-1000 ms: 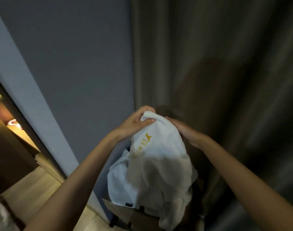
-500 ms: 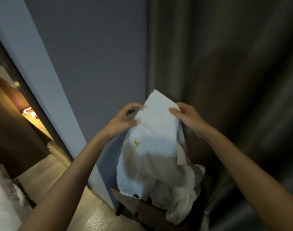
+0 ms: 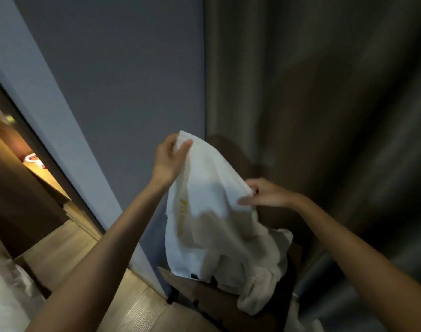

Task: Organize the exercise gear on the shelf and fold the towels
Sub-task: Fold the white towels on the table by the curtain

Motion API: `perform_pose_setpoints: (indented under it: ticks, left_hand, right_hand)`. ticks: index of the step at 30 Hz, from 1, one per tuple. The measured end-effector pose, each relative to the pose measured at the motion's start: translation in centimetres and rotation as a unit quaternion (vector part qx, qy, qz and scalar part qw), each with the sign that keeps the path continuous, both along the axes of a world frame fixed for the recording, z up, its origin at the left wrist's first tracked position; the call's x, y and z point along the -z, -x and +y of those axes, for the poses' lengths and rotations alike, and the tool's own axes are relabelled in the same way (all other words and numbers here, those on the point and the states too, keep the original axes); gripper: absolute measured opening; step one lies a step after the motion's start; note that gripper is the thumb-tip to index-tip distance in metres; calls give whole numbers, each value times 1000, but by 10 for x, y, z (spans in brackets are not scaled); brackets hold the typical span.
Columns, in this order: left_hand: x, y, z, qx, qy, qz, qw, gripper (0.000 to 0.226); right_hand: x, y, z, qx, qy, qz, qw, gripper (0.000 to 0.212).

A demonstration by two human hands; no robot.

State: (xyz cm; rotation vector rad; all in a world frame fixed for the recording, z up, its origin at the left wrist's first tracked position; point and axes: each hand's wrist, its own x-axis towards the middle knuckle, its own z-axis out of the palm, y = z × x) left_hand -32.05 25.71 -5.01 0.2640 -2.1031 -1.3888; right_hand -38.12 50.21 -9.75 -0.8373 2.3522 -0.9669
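Both hands, left hand (image 3: 168, 159) and right hand (image 3: 264, 195), pinch the towel (image 3: 212, 212); its trailing end could be snagged on the chair (image 3: 219, 298).

On my feed, a grey-blue wall (image 3: 132, 92) fills the upper left. A dark brown curtain (image 3: 324, 116) hangs in vertical folds directly to its right. A pale trim strip (image 3: 48, 111) runs diagonally along the wall's left edge. Beyond it, a warmly lit wooden ledge (image 3: 46, 178) carries a red-and-white object (image 3: 33, 159), too small to identify. Light plank flooring (image 3: 68, 250) lies below, with white bedding (image 3: 1, 295) at the lower-left corner.
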Motion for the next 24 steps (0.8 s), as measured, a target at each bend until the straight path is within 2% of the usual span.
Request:
perform_pose_setpoints:
  ticks: [3,5,8,10,12,14,18,19,21,23,24]
  left_hand:
    - [0,-5,-25,-99,-5,48,994,10]
    - [4,-10,-32,-116,19,58,991,13]
    - [15,-12,-32,-92,54,16,994,10]
    - [18,-8,-25,-64,31,-12,997,9]
    - [16,-4,-13,-26,1,9,1000,13]
    - [12,0,-1,24,21,35,999,29]
    - [-5,11,25,183,53,3,982,47]
    - [-12,12,31,207,75,7,975,49]
    - [-19,17,39,233,102,33,967,38]
    - [-23,25,43,229,87,46,968,9]
    - [-23,28,42,215,80,52,972,3]
  right_hand:
    - [41,11,27,-4,-140,-11,990,20]
    - [58,13,39,74,-149,-35,985,35]
    - [58,20,38,170,-120,76,975,43]
    - [38,25,27,203,-80,169,961,40]
    - [4,26,12,191,-17,258,947,28]
    - [-30,21,-2,170,27,327,929,24]
    - [-86,4,-21,116,91,409,901,10]
    - [-98,-1,-24,93,97,412,901,14]
    - [-114,-7,-26,66,102,404,906,19]
    - [-119,-7,-26,68,109,401,907,21]
    - [-118,-5,-26,73,119,397,907,21]
